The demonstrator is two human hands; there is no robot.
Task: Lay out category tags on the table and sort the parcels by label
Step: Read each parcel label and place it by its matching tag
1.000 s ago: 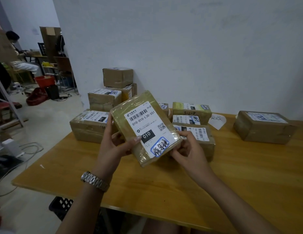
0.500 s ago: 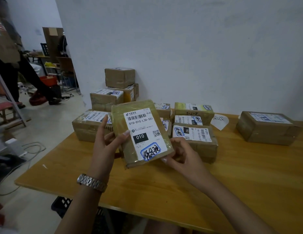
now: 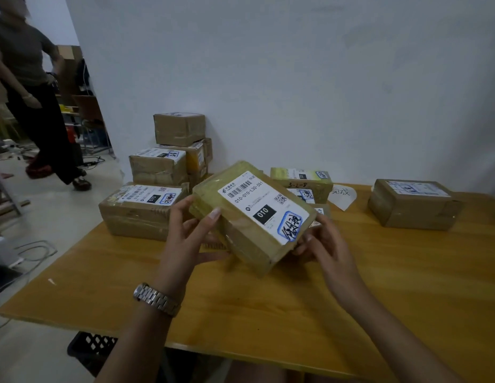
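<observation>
Both my hands hold a flat taped parcel above the wooden table; its white label reads 010 with blue handwriting. My left hand grips its left end, thumb on top. My right hand holds its right end from below. Behind it lie more labelled parcels: a large one at the left, a stack by the wall, several at the middle and a lone one at the right. A white paper tag with writing lies near the wall.
A person walks on the floor at the far left. Cables and a white device lie on the floor left of the table. A black crate sits under the table's front edge. The white wall bounds the table's far side.
The parcel has tipped flatter and swung so its label runs toward the right. The person at the left has stepped further into view.
</observation>
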